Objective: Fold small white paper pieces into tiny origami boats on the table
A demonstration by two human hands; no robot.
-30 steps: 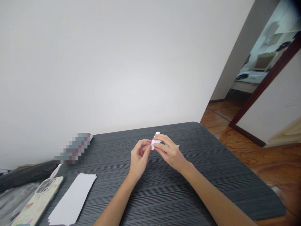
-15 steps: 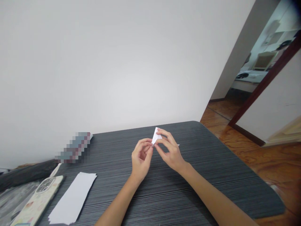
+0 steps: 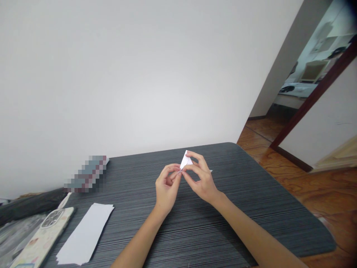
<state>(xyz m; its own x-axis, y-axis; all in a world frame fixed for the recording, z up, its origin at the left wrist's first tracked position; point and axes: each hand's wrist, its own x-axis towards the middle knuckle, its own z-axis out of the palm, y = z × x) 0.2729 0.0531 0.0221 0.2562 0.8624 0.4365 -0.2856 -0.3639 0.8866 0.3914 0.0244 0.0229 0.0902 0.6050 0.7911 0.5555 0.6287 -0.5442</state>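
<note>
Paper sheets [image 3: 85, 235] lie near the left side of the dark desk [image 3: 267, 197], whose top runs open rightward to a rounded edge. Farther out, left hand [image 3: 166, 188] and right hand [image 3: 205, 183] pinch a folded white piece [image 3: 185, 161] above it, each grip tight at the fingertips; the wall [image 3: 156, 74] stands beyond.

one head-worn camera looked forward and down over the dark table [image 3: 251, 201] at the pale wall [image 3: 145, 82] behind it, near enough that the forearms [image 3: 142, 235] entered from the bottom edge, the left hand [image 3: 166, 188] and right hand [image 3: 205, 181] falling below centre.
</note>
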